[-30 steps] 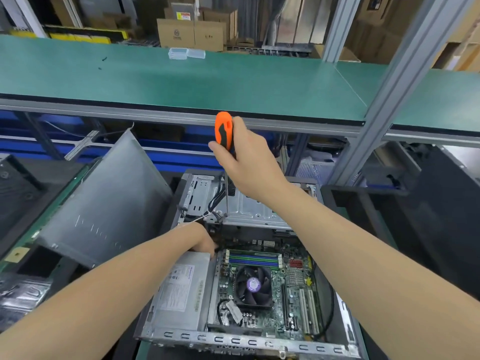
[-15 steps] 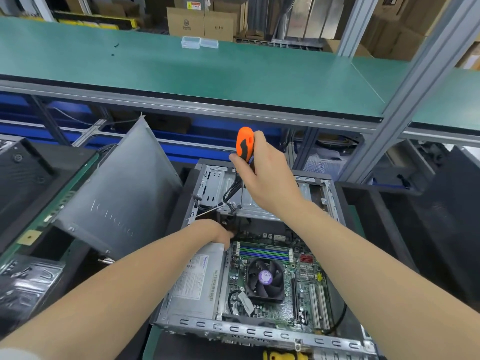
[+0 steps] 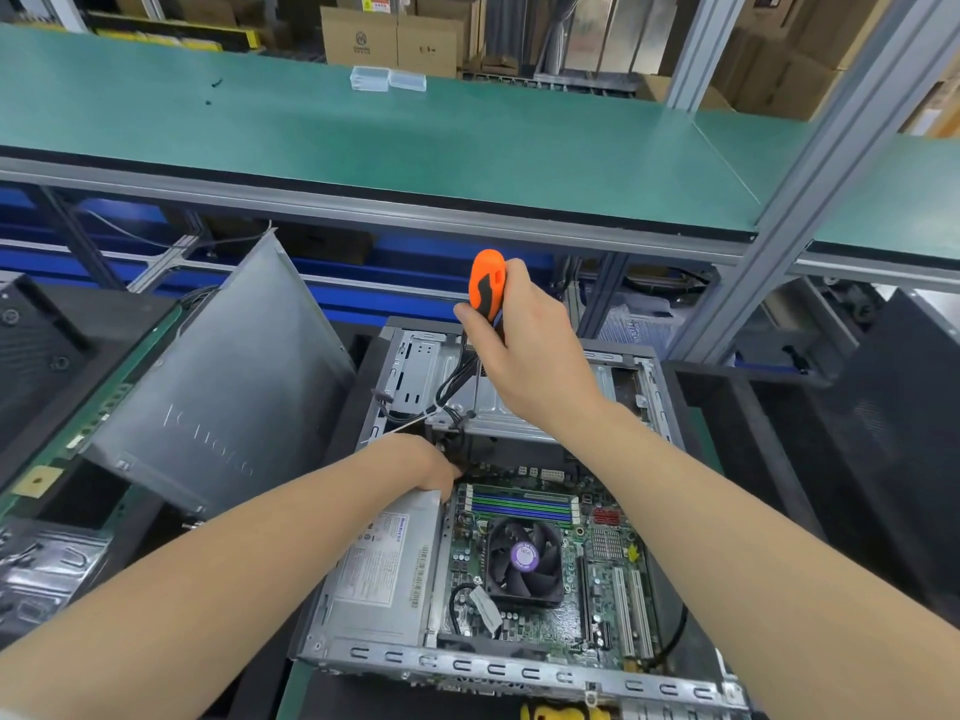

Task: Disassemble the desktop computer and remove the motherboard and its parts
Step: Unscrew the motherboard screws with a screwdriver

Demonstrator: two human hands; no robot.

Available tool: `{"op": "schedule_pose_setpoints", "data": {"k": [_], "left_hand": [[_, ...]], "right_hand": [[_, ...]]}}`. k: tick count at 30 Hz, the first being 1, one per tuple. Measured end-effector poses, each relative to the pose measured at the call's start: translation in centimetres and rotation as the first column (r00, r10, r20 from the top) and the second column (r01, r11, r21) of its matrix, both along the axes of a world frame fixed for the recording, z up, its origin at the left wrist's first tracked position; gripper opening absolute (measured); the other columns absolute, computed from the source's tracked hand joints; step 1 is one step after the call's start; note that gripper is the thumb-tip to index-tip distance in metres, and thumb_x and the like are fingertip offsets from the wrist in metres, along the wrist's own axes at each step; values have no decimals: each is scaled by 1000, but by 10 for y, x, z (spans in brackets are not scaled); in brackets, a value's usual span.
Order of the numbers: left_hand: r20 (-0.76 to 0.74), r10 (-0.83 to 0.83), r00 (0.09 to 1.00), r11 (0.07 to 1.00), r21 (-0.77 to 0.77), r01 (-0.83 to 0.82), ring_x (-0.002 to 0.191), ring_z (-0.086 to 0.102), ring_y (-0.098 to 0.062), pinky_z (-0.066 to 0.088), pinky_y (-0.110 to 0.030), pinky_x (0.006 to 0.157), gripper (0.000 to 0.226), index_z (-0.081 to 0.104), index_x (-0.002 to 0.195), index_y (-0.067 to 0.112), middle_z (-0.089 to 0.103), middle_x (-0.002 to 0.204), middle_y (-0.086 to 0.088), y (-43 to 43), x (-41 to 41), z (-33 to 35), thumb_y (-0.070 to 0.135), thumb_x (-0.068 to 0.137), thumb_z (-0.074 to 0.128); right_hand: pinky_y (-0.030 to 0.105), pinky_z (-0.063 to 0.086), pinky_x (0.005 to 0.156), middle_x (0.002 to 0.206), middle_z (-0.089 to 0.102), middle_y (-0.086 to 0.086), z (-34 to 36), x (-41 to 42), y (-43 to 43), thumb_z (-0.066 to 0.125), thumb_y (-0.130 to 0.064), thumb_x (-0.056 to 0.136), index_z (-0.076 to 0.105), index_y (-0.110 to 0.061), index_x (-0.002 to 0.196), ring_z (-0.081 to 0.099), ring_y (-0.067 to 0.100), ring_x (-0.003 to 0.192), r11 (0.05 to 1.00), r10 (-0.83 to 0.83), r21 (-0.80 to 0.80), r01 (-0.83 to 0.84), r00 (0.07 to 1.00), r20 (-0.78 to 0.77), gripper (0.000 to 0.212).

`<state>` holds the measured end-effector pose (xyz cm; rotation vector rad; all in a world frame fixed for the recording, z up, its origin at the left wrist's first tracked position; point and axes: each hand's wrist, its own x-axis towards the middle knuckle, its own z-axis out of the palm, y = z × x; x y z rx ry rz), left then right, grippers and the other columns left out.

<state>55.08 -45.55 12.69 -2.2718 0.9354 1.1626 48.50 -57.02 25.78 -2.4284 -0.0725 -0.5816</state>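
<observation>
Right hand (image 3: pixel 524 356) grips the orange screwdriver (image 3: pixel 485 284) upright, shaft down at the drive cage (image 3: pixel 511 407). Left hand (image 3: pixel 431 466) reaches into the case (image 3: pixel 493 668) past the power supply (image 3: pixel 384 569); fingers hidden, grip cannot be told. Motherboard (image 3: pixel 597 569) lies in the case, 5 o'clock of that hand. Side panel (image 3: pixel 223 387) leans at 9 o'clock.

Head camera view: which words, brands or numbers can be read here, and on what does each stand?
"lenovo", embossed on the leaning grey side panel; faint and seen turned, so a likely reading.
Power supply label: print too small to read.
Fan sticker: blurred, unreadable.
Cardboard box: a logo, text too small.
Yellow sticker on a farther box: unreadable.
</observation>
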Motion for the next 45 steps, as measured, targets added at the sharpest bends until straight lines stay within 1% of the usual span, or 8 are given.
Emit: {"op": "schedule_pose_setpoints", "data": {"k": [8,14,21,27,31,38,43,45], "left_hand": [[12,3,1000,999,-40,-3,151,32,-32,36,-40,114,68,12,166,19,22,170,-13,2,1,-2,11,104,39],[30,-10,999,998,-55,12,147,38,-34,39,-42,111,63,24,163,15,31,166,-15,3,0,-4,9,103,39],[22,8,1000,998,-62,-7,147,38,-34,39,-42,111,63,24,163,17,30,167,-13,4,-1,-2,9,103,39],[13,25,1000,998,-60,-24,148,37,-33,38,-43,115,64,23,164,17,29,167,-13,4,-1,-3,8,102,39],[18,27,999,997,-75,-26,145,42,-33,40,-40,110,63,26,163,17,33,165,-14,4,-1,-2,10,103,40],[26,26,999,996,-86,-24,148,37,-31,37,-39,112,61,24,164,17,30,167,-12,4,-2,-1,12,105,40],[26,22,999,995,-96,-19,141,45,-32,42,-39,107,59,29,162,16,38,163,-14,4,-2,-1,11,104,40],[27,21,999,995,-96,-19,142,45,-33,41,-40,107,59,30,162,16,37,163,-14,4,-1,-1,11,104,40]], "right_hand": [[25,35,57,78,50,-5,0,4,-1,56,-38,103,40,-19,97,48,11,63,1000,3,8,-3,1000,-24,26],[23,34,55,78,51,-3,-3,3,-1,57,-39,103,41,-18,96,48,12,64,1000,-9,15,9,1000,-12,27],[22,30,54,77,49,-5,-3,3,-1,57,-38,103,39,-19,95,47,11,64,1000,-20,12,20,1000,-4,27],[24,30,54,77,49,-5,-3,3,-3,57,-38,103,39,-19,95,47,11,64,1000,-25,16,25,1000,-3,27],[24,30,54,76,47,-7,-2,3,-2,57,-38,103,40,-17,95,46,10,64,999,-29,13,29,1000,-6,28],[24,33,55,76,47,-8,-1,4,0,57,-37,103,41,-16,97,47,11,64,1000,-28,3,28,1000,-8,27],[27,33,57,77,48,-6,-1,3,0,57,-36,103,42,-14,97,48,12,65,999,-27,22,27,1000,3,27],[29,34,57,77,48,-5,-2,2,0,57,-36,103,42,-14,97,48,14,66,999,-29,25,29,1000,1,28]]}}
